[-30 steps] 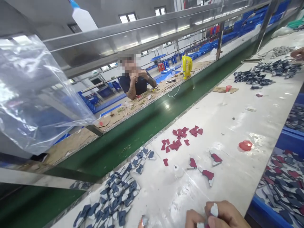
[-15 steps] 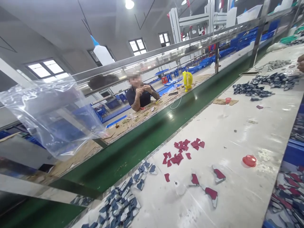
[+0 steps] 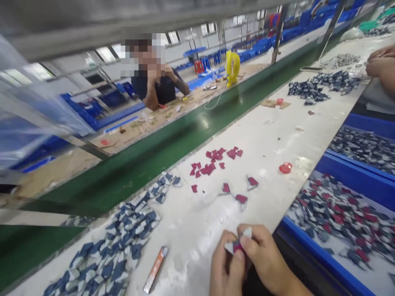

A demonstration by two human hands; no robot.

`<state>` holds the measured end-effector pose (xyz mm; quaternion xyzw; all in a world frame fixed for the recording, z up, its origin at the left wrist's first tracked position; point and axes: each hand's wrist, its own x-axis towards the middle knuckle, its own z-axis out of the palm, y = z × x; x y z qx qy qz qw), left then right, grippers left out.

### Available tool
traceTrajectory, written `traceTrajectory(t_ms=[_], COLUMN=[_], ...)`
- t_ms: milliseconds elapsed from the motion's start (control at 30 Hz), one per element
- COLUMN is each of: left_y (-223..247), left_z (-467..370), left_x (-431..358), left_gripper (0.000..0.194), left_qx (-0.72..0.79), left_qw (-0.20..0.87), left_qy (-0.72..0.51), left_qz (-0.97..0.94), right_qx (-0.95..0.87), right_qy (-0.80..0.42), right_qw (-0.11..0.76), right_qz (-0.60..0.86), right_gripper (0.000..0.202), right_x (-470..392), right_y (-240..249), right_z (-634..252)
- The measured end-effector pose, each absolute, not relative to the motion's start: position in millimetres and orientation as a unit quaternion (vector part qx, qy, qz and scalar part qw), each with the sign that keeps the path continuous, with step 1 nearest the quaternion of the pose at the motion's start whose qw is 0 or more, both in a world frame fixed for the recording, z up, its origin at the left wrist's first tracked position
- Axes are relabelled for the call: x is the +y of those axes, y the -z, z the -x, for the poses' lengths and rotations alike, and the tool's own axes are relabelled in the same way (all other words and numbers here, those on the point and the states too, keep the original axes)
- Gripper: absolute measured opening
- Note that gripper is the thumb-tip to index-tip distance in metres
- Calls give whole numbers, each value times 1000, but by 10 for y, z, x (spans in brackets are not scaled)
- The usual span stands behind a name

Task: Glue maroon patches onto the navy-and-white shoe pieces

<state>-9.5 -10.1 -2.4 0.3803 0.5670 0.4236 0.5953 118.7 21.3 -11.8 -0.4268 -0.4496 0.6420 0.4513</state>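
Over the near edge of the white table [image 3: 182, 230], my left hand [image 3: 226, 263] and my right hand [image 3: 262, 255] are close together, fingers pinched. Between them is a small flat grey, white and maroon piece [image 3: 237, 246], partly covered by my thumbs and fingertips. Beyond my hands lie a few similar pieces with maroon patches [image 3: 241, 199]. Further back is a loose group of maroon cut pieces [image 3: 207, 168]. To the left, a long heap of navy and pale grey pieces [image 3: 119, 242] spreads along the table. An orange and silver bar-shaped object [image 3: 155, 269] lies beside it.
A red round dish [image 3: 285, 167] sits on the table. Blue crates [image 3: 314, 255] of similar pieces stand below its right edge. A green channel [image 3: 173, 146] runs behind. Across it sits a person [image 3: 160, 86] near a yellow fan [image 3: 232, 69]; another person's hands [image 3: 381, 61] show at far right.
My view has tipped down and shifted right, bringing both my hands with the small piece, the orange bar and more of the blue crates into the picture. The table pieces appear unmoved.
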Motion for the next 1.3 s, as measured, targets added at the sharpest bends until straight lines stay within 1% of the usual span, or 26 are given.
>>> traceTrajectory(t_ms=[133,233,333,433,833,933,1100,1200,1300], left_y=[-112,-199,-263,-300,-371,-348,-274,-239,-219], left_z=[30,9,-25,-57,-139,-135,-103,-82,-75], left_x=[21,120,148,134,65,72,59,59,67], left_gripper=[42,32,26,23,22,22,18,14,13], left_qx=[544,531,534,536,570,560,506,496,493], left_qw=[579,567,554,542,475,505,614,635,641], left_qy=[-447,-460,-461,-455,-468,-469,-468,-474,-471], left_qz=[-411,-431,-443,-460,-480,-460,-383,-355,-351], right_qx=[-468,-461,-451,-454,-452,-441,-432,-437,-444], right_qy=[-611,-609,-597,-585,-557,-573,-600,-606,-590], right_qw=[483,505,534,543,556,550,538,522,522], right_qz=[417,402,393,396,420,418,405,412,425], right_gripper=[38,30,29,29,31,31,26,23,24], right_x=[378,415,380,346,267,266,240,225,227], right_y=[-85,-153,-154,-125,-162,-176,-159,-149,-142], right_z=[-1219,-1224,-1209,-1199,-1209,-1211,-1231,-1240,-1247])
